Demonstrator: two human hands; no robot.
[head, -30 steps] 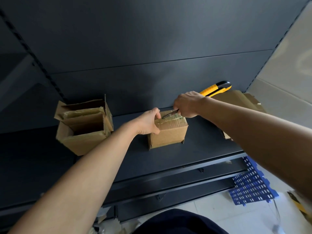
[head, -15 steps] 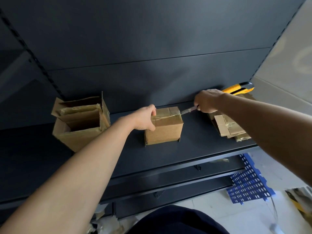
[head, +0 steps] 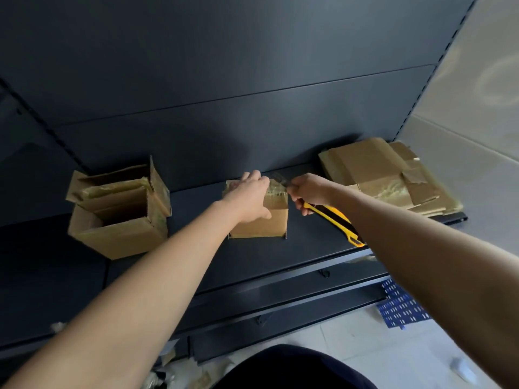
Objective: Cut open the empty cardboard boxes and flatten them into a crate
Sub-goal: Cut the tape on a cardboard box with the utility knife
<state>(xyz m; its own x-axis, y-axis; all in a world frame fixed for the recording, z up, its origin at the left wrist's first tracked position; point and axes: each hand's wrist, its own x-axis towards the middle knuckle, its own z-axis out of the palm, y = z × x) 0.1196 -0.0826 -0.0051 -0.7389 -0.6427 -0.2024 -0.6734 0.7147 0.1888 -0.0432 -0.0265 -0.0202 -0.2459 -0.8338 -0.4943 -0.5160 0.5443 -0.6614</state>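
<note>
I see the box (head: 268, 223) standing in the middle of the shelf (head: 295, 256). The left hand (head: 247, 196) holds it from above, fingers (head: 252, 177) over the top and thumb on the front wall. The right hand (head: 307, 190) grips the knife (head: 335, 221) at the taped top edge (the blade is blurred). An open box (head: 118, 220) stands to the left, flat cardboard (head: 379, 172) to the right.

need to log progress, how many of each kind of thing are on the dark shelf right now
taped-shut small brown cardboard box: 1
open-topped brown cardboard box: 1
pile of flattened brown cardboard: 1 (sheets in it cannot be counted)
yellow and black utility knife: 1
total: 4
</note>
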